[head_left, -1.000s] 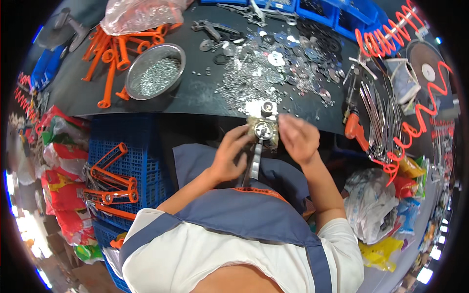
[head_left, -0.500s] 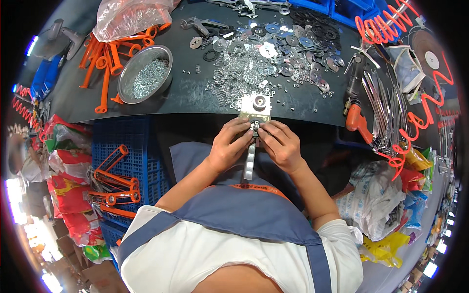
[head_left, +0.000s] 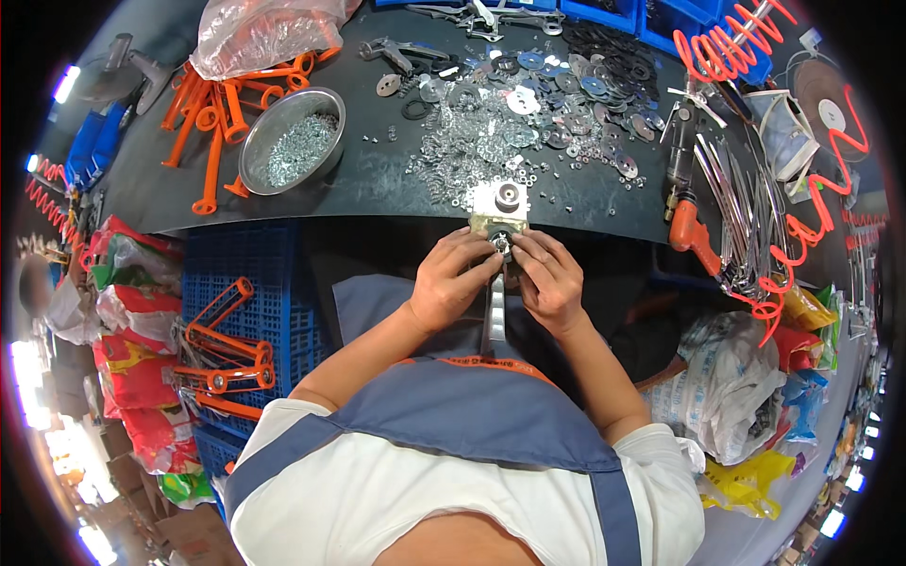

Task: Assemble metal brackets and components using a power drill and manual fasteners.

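At the table's front edge, a small metal fixture [head_left: 508, 196] with a round post stands between me and the loose parts. My left hand [head_left: 453, 280] is closed, its thumb and fingers pinching the left side of a small dark-and-silver metal assembly [head_left: 500, 243] against the fixture. From the right, my right hand [head_left: 551, 283] grips the same assembly, fingers bent around it. A flat silver handle [head_left: 496, 313] sticks out below the assembly toward my body. Fingertips hide part of the assembly, so its exact kind does not show.
Springs, nuts and washers [head_left: 566, 118] lie heaped beyond the fixture. A steel bowl [head_left: 332, 168] of small hardware and orange tubular parts [head_left: 209, 160] are left. An orange-handled air tool [head_left: 691, 231], metal strips [head_left: 741, 203] and a coiled red hose [head_left: 788, 245] are right. Blue crates [head_left: 241, 247] stand below.
The silver handle has swung slightly to the right and now points more nearly straight toward me. Both hands stay at the assembly with small finger shifts. The whole view has shifted a little.
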{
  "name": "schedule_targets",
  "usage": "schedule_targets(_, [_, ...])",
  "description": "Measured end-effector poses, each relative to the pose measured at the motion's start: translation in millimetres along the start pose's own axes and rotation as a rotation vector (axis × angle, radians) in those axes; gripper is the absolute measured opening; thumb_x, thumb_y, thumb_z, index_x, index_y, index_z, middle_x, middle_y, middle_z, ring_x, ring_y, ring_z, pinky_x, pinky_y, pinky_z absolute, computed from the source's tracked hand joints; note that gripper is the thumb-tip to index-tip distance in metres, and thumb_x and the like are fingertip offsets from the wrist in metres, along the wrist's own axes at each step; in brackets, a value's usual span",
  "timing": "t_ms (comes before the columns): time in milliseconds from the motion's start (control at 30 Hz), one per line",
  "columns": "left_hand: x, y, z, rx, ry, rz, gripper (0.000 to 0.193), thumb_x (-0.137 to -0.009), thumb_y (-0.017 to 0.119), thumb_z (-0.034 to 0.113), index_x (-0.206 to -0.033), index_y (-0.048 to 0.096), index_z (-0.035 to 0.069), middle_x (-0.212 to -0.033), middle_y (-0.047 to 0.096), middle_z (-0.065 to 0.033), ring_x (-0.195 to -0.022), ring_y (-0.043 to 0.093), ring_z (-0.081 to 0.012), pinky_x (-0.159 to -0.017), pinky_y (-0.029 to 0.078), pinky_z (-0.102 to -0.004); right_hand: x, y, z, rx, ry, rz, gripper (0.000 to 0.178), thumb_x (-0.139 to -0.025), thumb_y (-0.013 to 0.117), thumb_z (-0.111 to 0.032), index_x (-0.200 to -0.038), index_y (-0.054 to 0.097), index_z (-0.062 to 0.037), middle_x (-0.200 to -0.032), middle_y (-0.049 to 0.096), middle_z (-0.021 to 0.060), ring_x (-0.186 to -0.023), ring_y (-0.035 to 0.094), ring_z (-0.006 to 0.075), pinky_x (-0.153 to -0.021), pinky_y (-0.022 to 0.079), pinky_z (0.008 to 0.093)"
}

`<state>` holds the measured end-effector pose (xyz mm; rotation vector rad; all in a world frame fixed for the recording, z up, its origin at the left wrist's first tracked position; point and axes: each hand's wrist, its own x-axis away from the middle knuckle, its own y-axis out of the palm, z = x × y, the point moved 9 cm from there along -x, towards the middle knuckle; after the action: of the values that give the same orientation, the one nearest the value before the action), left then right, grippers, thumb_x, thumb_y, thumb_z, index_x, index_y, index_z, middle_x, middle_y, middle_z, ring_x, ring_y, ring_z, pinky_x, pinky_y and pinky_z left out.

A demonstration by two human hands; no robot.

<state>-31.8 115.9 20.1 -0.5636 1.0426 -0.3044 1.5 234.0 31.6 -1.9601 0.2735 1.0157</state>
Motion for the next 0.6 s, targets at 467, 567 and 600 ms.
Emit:
schedule_targets(467, [5.9,3.5,-10.5,0.075,-0.048,-0.107,0.034,-0.069,0.068,0.002,-0.102,0.067,0.011,-0.106,0.061,-0.0072,-0.110,0.056,-0.0267,-0.100,0.037,-0.0532,31.0,6.3,52.1,-0.429,0.430,0.101,0.025,-0.078,0.048,0.007,-0.096,0.065,0.0018,-0.100,0.068,0.0109,-0.091,0.063,0.0231,-0.079,0.050,0.0325])
schedule_targets(567, [0.0,1.0,-11.4,0.094,-0.123,-0.179,0.032,-0.071,0.066,0.000,-0.102,0.067,0.009,-0.108,0.060,-0.0087,-0.111,0.056,-0.0277,-0.099,0.038,-0.0518,80.5,22.4,83.0,-0.746,1.014,0.248,0.021,-0.086,0.047,0.004,-0.096,0.065,0.0013,-0.098,0.067,0.0072,-0.084,0.061,0.0122,-0.072,0.050,0.0253])
schedule_targets(600, [-1.9,-5.6,-13.2,0.119,-0.159,-0.104,0.031,-0.072,0.065,-0.001,-0.102,0.067,0.008,-0.109,0.060,-0.0093,-0.110,0.056,-0.0285,-0.099,0.038,-0.0516,98.4,36.6,89.5,-0.729,1.032,0.189,0.019,-0.090,0.047,0.001,-0.096,0.065,0.0011,-0.092,0.067,0.0041,-0.074,0.058,0.0061,-0.065,0.048,0.0205])
